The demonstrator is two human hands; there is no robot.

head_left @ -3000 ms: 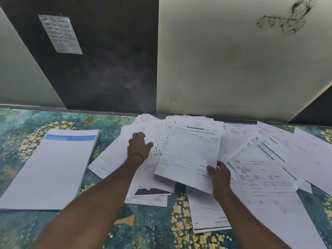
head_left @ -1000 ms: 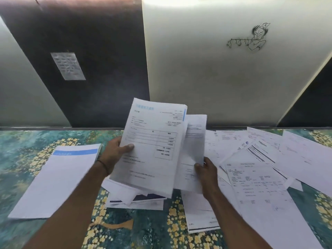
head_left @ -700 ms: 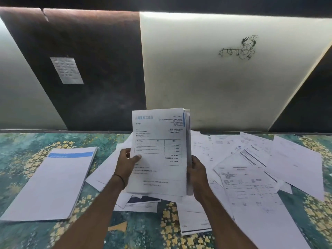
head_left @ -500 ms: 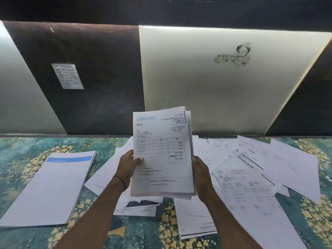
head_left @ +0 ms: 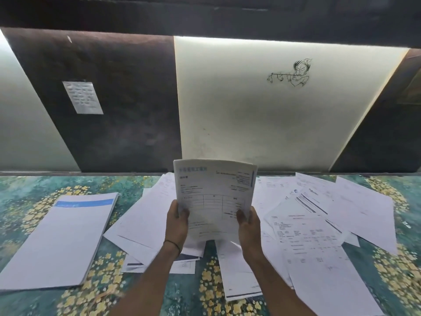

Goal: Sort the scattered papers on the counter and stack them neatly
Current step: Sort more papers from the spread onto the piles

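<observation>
I hold a bundle of printed sheets (head_left: 214, 197) upright above the middle of the counter, its top page bearing a blue heading and a table. My left hand (head_left: 176, 226) grips its left edge and my right hand (head_left: 248, 226) grips its right edge, thumbs on the front. The bundle bows slightly at the top. Loose scattered papers (head_left: 305, 233) lie overlapping beneath and to the right of my hands. More loose sheets (head_left: 141, 222) spread to the left of my wrists. A neat stack (head_left: 61, 240) with a blue band on its top sheet rests at the left.
The counter (head_left: 27, 197) has a teal surface with yellow flower patterns. A wall of dark and pale panels rises behind it, with a small paper notice (head_left: 82, 97) and a line drawing (head_left: 291, 74). A dark overhang (head_left: 205, 14) runs along the top.
Both hands gathered separate sheets off the counter, brought them together into one bundle and raised it upright. In the last half second the grip moved inward and the top bowed.
</observation>
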